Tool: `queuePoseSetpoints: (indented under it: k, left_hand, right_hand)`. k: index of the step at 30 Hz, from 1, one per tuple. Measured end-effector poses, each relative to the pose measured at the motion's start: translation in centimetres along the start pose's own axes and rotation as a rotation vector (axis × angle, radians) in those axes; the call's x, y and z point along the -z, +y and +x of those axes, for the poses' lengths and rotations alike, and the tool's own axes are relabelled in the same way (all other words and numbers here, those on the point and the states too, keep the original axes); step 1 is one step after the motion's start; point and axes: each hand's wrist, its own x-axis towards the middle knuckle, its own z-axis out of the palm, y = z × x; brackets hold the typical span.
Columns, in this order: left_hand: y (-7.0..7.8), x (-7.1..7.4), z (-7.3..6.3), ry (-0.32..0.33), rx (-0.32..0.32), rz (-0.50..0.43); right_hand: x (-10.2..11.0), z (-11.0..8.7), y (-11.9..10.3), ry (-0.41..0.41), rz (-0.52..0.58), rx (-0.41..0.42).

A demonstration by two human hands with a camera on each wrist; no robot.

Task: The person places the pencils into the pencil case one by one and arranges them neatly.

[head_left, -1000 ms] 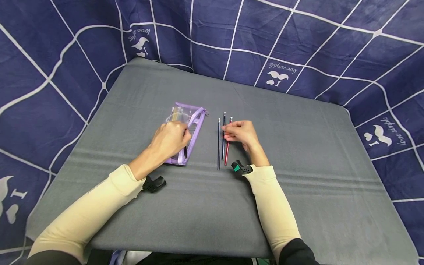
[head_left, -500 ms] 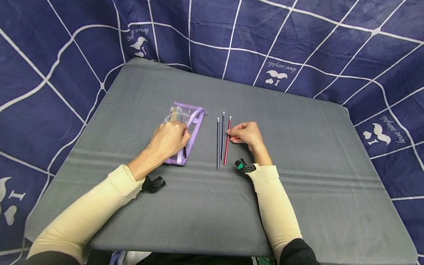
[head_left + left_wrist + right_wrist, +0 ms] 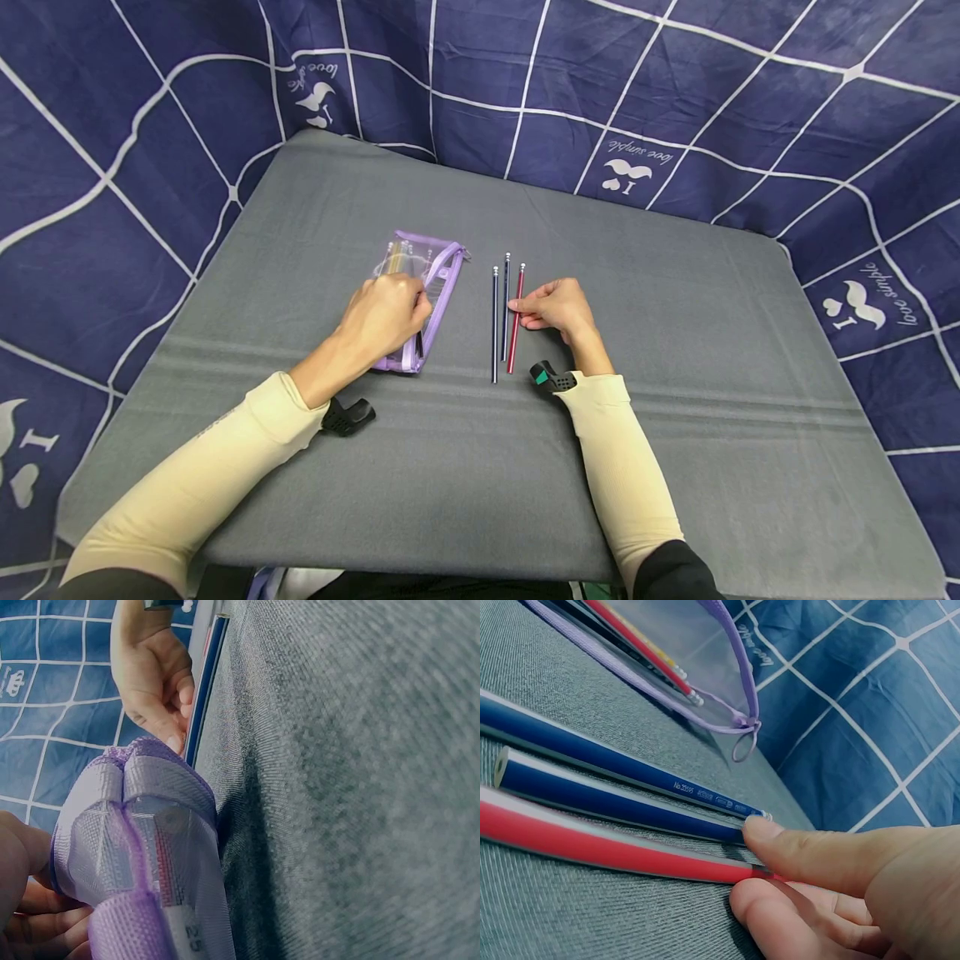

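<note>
My left hand [image 3: 386, 312] grips a clear pencil case [image 3: 448, 287] with purple mesh edges, lying on the table left of centre. Pencils show through its plastic, among them a red one and yellow ones [image 3: 676, 666]. To its right, two dark blue pencils [image 3: 494, 333] and a red pencil [image 3: 513, 343] lie side by side, their eraser ends pointing away from me. My right hand [image 3: 558, 308] has its thumb across the red pencil and its fingers on the near side, pinching it. In the right wrist view, the thumb tip reaches the nearer blue pencil [image 3: 615, 799].
A grey cloth covers the table [image 3: 720, 375]. Blue curtains [image 3: 480, 75] with white grid lines hang behind it and on both sides. The pencil case's zip pull [image 3: 742, 742] sticks out at its far right corner.
My right hand has drawn back from the middle blue pencil to the right, then shifted slightly left over the red one. The left hand and pencil case have stayed in place.
</note>
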Motion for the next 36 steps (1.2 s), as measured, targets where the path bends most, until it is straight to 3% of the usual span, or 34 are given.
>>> queuePoseSetpoints:
  k: [10, 20, 36]
  left_hand:
    - [0.01, -0.1, 0.12, 0.006, -0.008, 0.008]
    - [0.01, -0.08, 0.04, 0.004, -0.007, 0.009]
    - [0.2, 0.11, 0.0, -0.003, 0.008, -0.001]
  right_hand:
    - [0.08, 0.11, -0.17, -0.013, -0.019, -0.047]
    - [-0.09, 0.18, -0.18, -0.007, -0.028, -0.041]
    - [0.26, 0.2, 0.27, -0.043, 0.12, -0.008]
